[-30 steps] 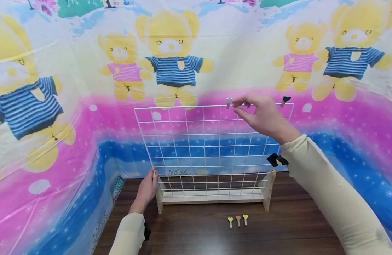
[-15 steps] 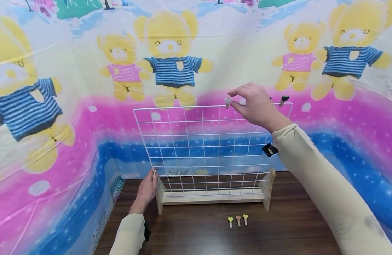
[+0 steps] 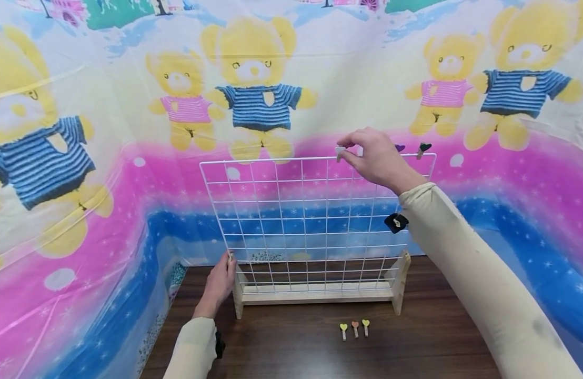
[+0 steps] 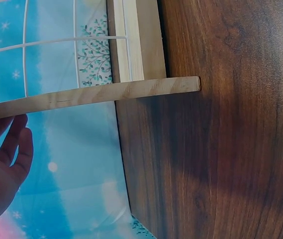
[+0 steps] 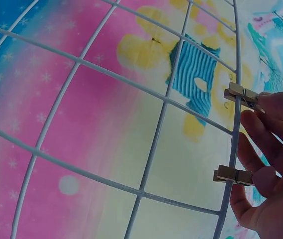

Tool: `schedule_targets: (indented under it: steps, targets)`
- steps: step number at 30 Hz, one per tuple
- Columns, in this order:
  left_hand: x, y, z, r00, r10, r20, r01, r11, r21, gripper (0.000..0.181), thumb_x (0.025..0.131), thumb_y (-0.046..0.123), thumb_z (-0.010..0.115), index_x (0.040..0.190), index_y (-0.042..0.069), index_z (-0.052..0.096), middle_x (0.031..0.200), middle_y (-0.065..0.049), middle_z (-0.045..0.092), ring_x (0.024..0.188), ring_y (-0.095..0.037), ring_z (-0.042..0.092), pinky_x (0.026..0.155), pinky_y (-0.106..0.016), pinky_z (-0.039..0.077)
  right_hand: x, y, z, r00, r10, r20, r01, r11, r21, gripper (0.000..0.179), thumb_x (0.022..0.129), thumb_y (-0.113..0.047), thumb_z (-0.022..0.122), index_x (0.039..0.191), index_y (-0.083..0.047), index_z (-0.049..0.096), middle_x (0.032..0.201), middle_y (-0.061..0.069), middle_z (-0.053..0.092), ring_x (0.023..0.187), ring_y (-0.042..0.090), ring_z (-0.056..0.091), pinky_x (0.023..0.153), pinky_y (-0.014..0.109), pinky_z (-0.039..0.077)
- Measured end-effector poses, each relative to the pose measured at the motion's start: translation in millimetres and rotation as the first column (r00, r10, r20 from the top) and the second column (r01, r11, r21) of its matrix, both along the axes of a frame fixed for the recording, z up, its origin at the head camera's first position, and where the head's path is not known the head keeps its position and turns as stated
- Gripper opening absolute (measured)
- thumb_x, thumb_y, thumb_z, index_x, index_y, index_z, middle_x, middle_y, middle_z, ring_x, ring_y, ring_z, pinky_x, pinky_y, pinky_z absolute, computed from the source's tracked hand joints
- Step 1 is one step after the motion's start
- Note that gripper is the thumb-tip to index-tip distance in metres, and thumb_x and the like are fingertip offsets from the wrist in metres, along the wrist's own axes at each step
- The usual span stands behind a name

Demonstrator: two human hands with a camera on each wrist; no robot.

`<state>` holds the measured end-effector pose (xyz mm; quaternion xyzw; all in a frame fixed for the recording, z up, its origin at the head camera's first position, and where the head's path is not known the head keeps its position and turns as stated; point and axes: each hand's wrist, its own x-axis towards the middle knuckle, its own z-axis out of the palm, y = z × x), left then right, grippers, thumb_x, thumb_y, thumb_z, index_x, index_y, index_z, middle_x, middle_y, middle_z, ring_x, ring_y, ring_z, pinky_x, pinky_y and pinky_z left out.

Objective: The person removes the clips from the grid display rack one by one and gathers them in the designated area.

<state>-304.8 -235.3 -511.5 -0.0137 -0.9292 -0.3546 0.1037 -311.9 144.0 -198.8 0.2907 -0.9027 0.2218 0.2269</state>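
Right hand (image 3: 379,159) pinches white heart-topped wooden clothespin (image 3: 339,151) atop white wire grid (image 3: 302,200); left hand (image 3: 219,281) touches pale wooden stand (image 3: 316,298) at left, finger grip unclear.

From here, a cloth (image 3: 358,89) printed with yellow bears (image 3: 251,50) above pink and blue hangs behind the dark, wood-grained surface (image 3: 272,347).

Three clips (image 3: 355,327) lie on the table (image 3: 282,342) before the grid (image 3: 327,217), and the curtain (image 3: 348,79) hangs behind it.
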Motion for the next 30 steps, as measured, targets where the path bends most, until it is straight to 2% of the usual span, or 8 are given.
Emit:
schedule_targets:
  steps: [7,9,16,22,25,30]
  targets:
    - [-0.2,0.0,0.5,1.0,0.001,0.005,-0.001,1.0,-0.003,0.041,0.105,0.028,0.033,0.142,0.011,0.034,0.086,-0.009,0.049,0.083,-0.027,0.049,0.075,-0.044,0.04,-2.5,-1,-1.0,0.998,-0.016,0.056,0.019,0.999,-0.051,0.018,0.093,-0.021,0.062,0.105,-0.01,0.071,0.11,0.008,0.063,0.115,0.027,0.048,0.096,0.049,0.038]
    - [-0.6,-0.1,0.3,1.0,0.002,0.003,-0.002,1.0,-0.005,0.042,0.105,0.028,0.033,0.142,0.011,0.034,0.09,-0.009,0.051,0.085,-0.027,0.05,0.076,-0.045,0.04,-2.9,-1,-1.5,0.998,-0.014,0.062,0.018,0.998,-0.066,0.017,0.093,-0.02,0.062,0.104,-0.01,0.071,0.109,0.009,0.064,0.114,0.027,0.049,0.095,0.049,0.037]
    - [-1.5,0.1,-1.7,0.999,-0.005,-0.033,0.004,0.999,-0.032,0.04,0.105,0.025,0.035,0.141,0.009,0.036,0.092,-0.012,0.057,0.079,-0.028,0.054,0.071,-0.047,0.042,-1.4,-1,-3.2,0.997,-0.021,0.077,0.031,0.991,-0.127,0.015,0.093,-0.022,0.062,0.098,-0.011,0.072,0.104,0.007,0.065,0.103,0.024,0.053,0.087,0.045,0.042]
    - [-1.3,0.9,-2.7,0.999,-0.007,-0.041,0.006,1.0,-0.029,0.041,0.104,0.024,0.036,0.142,0.009,0.036,0.092,-0.012,0.056,0.078,-0.027,0.054,0.071,-0.047,0.042,1.4,0,-2.4,1.0,-0.026,0.012,0.028,0.982,-0.186,0.015,0.093,-0.022,0.063,0.093,-0.01,0.073,0.104,0.007,0.065,0.1,0.023,0.054,0.085,0.043,0.043]
    - [-1.4,0.7,-2.7,0.999,-0.002,-0.041,0.001,1.0,-0.027,0.04,0.104,0.025,0.036,0.141,0.01,0.037,0.086,-0.01,0.054,0.075,-0.026,0.052,0.071,-0.046,0.042,4.3,0,-1.2,0.999,-0.015,-0.035,0.008,0.98,-0.2,0.015,0.092,-0.022,0.063,0.09,-0.011,0.073,0.105,0.006,0.066,0.105,0.022,0.054,0.089,0.044,0.042]
    - [-0.2,-0.7,-2.0,0.999,-0.003,-0.037,0.002,1.0,-0.022,0.04,0.104,0.025,0.036,0.141,0.01,0.037,0.082,-0.008,0.051,0.072,-0.025,0.05,0.069,-0.045,0.041,15.7,1,0.7,0.996,0.024,-0.091,-0.044,0.975,-0.218,0.015,0.091,-0.024,0.066,0.091,-0.012,0.074,0.106,0.004,0.066,0.105,0.019,0.056,0.086,0.043,0.046]
